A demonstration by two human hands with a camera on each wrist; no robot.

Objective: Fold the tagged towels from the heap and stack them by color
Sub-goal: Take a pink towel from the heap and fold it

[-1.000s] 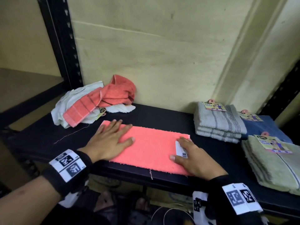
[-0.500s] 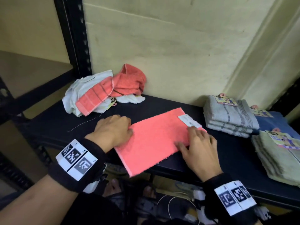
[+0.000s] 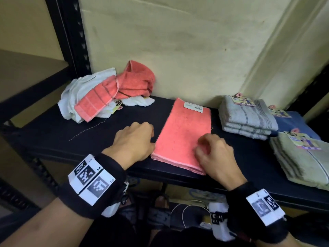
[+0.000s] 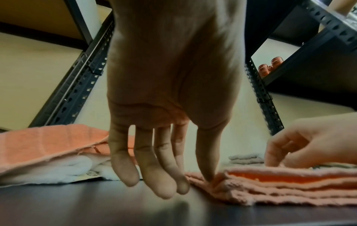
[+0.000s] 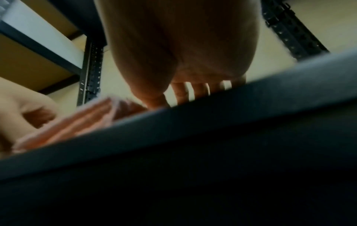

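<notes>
A folded coral towel lies lengthwise on the black shelf, its white barcode tag at the far end. My left hand sits at the towel's left edge. In the left wrist view its fingers hang relaxed above the shelf and the thumb tip touches the layered towel edge. My right hand rests on the towel's near right part with bent fingers, fingertips down on the cloth. The heap of white and coral towels lies at the back left.
Folded stacks stand at the right: grey, blue, pale green, each with a paper tag. A black rack post rises behind the heap. The wall runs close behind the shelf. A loose thread lies on the shelf.
The coral towel has been turned from lying crosswise to lengthwise, tag end now far. Both hands went from flat on it to bent, the left now beside its edge.
</notes>
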